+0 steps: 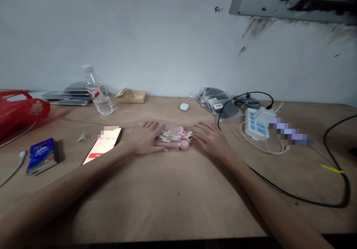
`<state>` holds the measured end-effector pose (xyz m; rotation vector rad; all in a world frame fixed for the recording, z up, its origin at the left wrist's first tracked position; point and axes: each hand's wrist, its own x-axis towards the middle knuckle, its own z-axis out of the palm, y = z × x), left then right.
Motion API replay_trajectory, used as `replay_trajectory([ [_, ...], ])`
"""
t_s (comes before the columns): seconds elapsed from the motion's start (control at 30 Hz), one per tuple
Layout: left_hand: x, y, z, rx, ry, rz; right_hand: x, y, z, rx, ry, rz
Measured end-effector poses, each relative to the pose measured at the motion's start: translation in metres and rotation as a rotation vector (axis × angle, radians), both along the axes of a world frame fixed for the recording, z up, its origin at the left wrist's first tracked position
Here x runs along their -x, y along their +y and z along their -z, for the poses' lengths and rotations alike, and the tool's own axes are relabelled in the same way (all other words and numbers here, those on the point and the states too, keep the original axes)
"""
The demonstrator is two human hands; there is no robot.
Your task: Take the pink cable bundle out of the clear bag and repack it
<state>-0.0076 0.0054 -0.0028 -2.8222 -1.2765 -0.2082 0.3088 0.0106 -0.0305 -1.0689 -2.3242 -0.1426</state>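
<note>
A skipping rope (176,136) with pink handles and white-and-orange beads lies bundled on the table, seemingly in clear plastic. My left hand (145,137) rests flat over its left end, fingers stretched out and the thumb along the pink handle (169,144). At the other end is my right hand (211,139), fingers apart and bent slightly down, the tips at or just touching the beads. Neither hand is closed around the bundle. Part of its left end is hidden under my left hand.
Left of the hands are a lit phone (102,146), a blue tissue pack (42,155), a water bottle (99,94) and a red bag (19,111). Behind are a cardboard tray (131,96) and a white earbud case (184,107). A power strip (255,124) and black cable (292,198) lie right.
</note>
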Motion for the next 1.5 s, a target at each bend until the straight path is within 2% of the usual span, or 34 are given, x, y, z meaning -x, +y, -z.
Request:
replay_trajectory([
  [0.1, 0.001, 0.001, 0.004, -0.025, 0.029, 0.016, -0.008, -0.001, -0.006, 0.014, 0.020, -0.060],
  [0.2, 0.001, -0.001, 0.007, -0.039, 0.020, 0.047, -0.004, -0.005, -0.008, 0.095, 0.049, -0.108],
  [0.37, -0.005, -0.007, 0.006, -0.017, -0.030, 0.083, 0.018, -0.011, 0.005, 0.250, -0.035, -0.191],
  [0.47, -0.007, -0.009, 0.006, -0.019, -0.047, 0.079, 0.025, -0.012, 0.012, 0.297, -0.044, -0.190],
  [0.67, -0.007, -0.008, 0.009, -0.007, -0.032, 0.038, 0.023, -0.010, 0.009, 0.252, -0.098, -0.157],
  [0.93, -0.008, -0.009, 0.008, 0.004, -0.019, 0.013, 0.010, -0.005, 0.000, 0.220, -0.150, -0.207],
  [1.2, -0.002, 0.000, 0.013, -0.001, 0.051, -0.079, -0.011, 0.000, -0.007, 0.214, -0.150, -0.104],
  [1.4, -0.003, -0.002, 0.013, -0.019, 0.071, -0.044, 0.009, -0.006, -0.008, 0.182, -0.053, -0.167],
  [1.5, -0.005, -0.005, 0.009, -0.026, 0.066, -0.001, 0.022, -0.008, -0.002, 0.192, -0.110, -0.154],
])
